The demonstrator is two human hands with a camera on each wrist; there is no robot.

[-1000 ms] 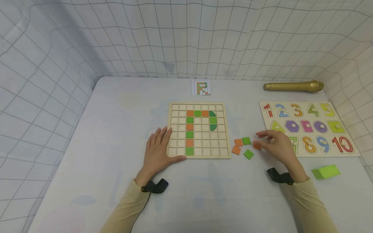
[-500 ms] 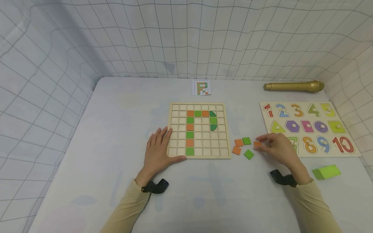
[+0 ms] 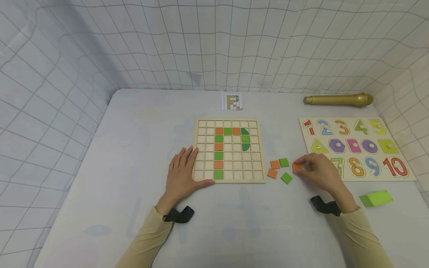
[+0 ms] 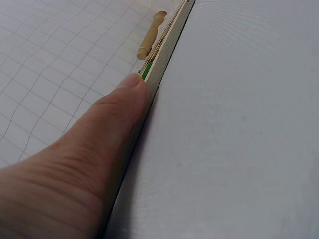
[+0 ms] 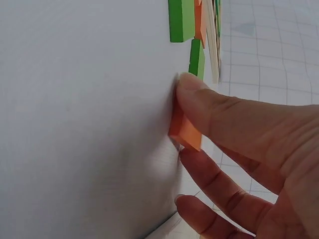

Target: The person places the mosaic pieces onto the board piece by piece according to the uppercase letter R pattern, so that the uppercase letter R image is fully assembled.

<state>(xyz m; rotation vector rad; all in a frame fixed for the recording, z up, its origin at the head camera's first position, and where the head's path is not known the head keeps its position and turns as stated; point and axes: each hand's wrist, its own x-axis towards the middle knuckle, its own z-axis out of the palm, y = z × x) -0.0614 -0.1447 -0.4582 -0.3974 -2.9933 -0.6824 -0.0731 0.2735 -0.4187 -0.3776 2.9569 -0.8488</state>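
Observation:
A wooden grid board (image 3: 237,156) lies mid-table, with square orange and green tiles and dark green rounded pieces set in some of its cells. My left hand (image 3: 181,173) rests at its lower left corner, fingers stretched along the left side, thumb (image 4: 119,107) against the near edge. To the right of the board, my right hand (image 3: 320,173) pinches an orange square tile (image 5: 185,130) between thumb and index finger, low at the tabletop. Beside it lie loose tiles: two green (image 3: 286,178) and two orange (image 3: 272,173).
A printed pattern card (image 3: 231,101) lies behind the board. On the right is a number-and-shape peg puzzle (image 3: 356,149), partly under my right hand. A gold microphone (image 3: 338,99) lies at the back right, and a light green block (image 3: 375,198) near the right sleeve.
My right hand has shifted slightly right and down, and its thumb and index finger have closed onto the orange tile's edges. The left hand and the board stay in place.

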